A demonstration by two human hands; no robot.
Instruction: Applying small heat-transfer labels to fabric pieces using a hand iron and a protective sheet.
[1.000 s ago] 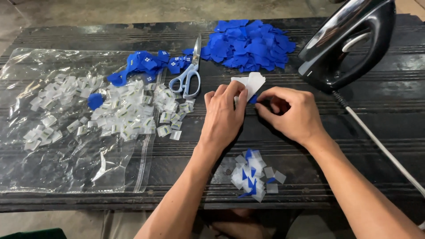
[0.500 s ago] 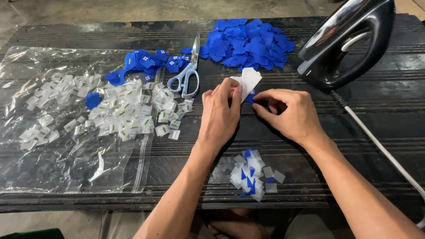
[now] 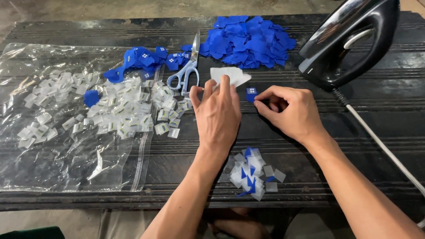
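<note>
Near edge: a small heap of clear and blue scraps (image 3: pixel 253 175) lies on the dark ribbed table (image 3: pixel 354 115), between the person's two forearms.
Left hand: the left hand (image 3: pixel 218 114) rests palm down at mid-table, fingers stretched forward, their tips pressing the near edge of a white sheet (image 3: pixel 231 75); it grips nothing, only pins the sheet flat.
Right hand: the right hand (image 3: pixel 290 110) is curled, thumb and forefinger pinching a small blue square patch (image 3: pixel 251 93) with a white mark on its face, held just beside the left hand's fingertips and near the right corner of the white sheet.
Left of the hands: a clear plastic bag (image 3: pixel 57 155) spreads across the table's left half, strewn with many small whitish labels (image 3: pixel 119 113); one blue piece (image 3: pixel 91 97) sits among them.
Middle ground: scissors with pale blue handles (image 3: pixel 188 71) lie with blades pointing away, touching the labels' far edge, just left of the white sheet.
Beyond the scissors: a row of blue patches with white marks (image 3: pixel 148 59) runs leftward.
Far edge: a large pile of plain blue fabric pieces (image 3: pixel 248 40) sits behind the white sheet.
Right: a black iron (image 3: pixel 349 42) stands tilted, its cord (image 3: pixel 380 144) trailing toward the near right corner.
</note>
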